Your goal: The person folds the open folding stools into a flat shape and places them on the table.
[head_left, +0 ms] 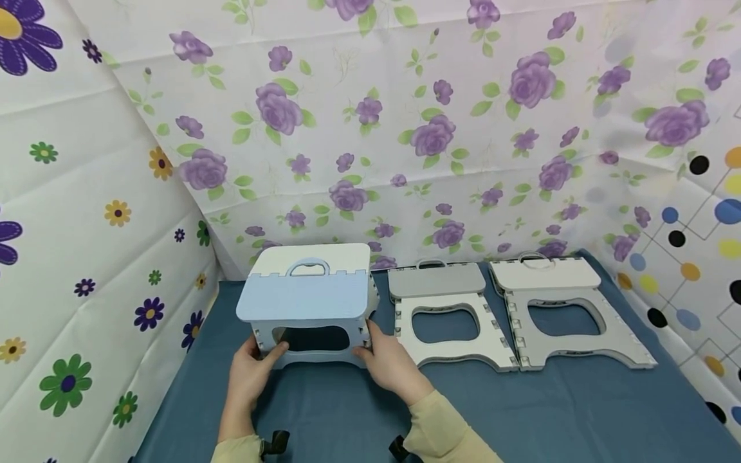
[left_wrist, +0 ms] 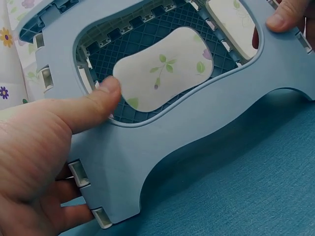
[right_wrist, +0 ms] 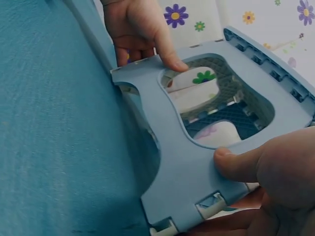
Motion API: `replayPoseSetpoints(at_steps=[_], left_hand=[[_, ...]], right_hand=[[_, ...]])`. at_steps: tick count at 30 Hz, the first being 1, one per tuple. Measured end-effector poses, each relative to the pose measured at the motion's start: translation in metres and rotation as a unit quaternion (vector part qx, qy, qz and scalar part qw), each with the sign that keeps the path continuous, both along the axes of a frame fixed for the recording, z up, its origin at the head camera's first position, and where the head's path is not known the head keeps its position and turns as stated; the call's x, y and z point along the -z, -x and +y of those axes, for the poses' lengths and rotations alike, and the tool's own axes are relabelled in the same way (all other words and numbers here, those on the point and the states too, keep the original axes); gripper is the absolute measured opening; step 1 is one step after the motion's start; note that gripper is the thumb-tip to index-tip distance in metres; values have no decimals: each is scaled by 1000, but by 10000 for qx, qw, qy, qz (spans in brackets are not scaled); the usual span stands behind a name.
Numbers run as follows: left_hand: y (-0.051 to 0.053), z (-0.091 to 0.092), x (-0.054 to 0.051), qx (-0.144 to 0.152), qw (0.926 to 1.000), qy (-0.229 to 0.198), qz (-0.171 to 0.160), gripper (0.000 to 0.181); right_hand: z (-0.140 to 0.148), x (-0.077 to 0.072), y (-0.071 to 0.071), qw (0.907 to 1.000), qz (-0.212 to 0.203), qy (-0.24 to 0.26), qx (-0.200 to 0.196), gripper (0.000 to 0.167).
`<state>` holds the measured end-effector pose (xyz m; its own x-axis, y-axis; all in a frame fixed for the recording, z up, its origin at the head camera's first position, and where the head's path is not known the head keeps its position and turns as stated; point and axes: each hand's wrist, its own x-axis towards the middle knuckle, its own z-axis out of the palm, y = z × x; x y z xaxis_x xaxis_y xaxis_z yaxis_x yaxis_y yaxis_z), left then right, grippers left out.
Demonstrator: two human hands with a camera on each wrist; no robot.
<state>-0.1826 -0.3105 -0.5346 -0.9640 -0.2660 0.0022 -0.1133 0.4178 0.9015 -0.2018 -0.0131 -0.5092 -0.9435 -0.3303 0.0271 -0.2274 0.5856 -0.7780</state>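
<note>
An unfolded blue and white folding step stool (head_left: 303, 296) stands at the left of the blue-covered table, its handle loop lying on the top. My left hand (head_left: 251, 373) grips its left side, the thumb on the front panel by the opening and the other fingers behind the edge. On the opposite side my right hand (head_left: 393, 361) holds the right edge, thumb on the front face. In the left wrist view the blue front panel (left_wrist: 192, 113) shows its large opening, with hinge pieces along the edge. Fingers behind the panel are partly hidden.
Two folded step stools, one with a grey top flap (head_left: 437, 281) and one white and grey (head_left: 547, 273), lie side by side to the right on the blue cloth (head_left: 521, 418). Flowered sheets (head_left: 393, 212) hang behind and at the left; a dotted sheet (head_left: 695, 270) is at the right.
</note>
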Motion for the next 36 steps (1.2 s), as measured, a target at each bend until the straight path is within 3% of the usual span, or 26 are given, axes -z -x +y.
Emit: replayPoseSetpoints(at_steps=[17, 28, 36], left_hand=[[0, -3, 3, 189, 9993, 260, 186, 69], [-3, -5, 4, 246, 9995, 168, 139, 67], [3, -1, 5, 298, 9993, 10, 219, 64]], right_hand=[[-10, 9, 0, 9996, 217, 91, 159, 72], [-13, 14, -3, 9997, 103, 33, 231, 71], [-11, 15, -1, 9994, 235, -54, 264, 65]])
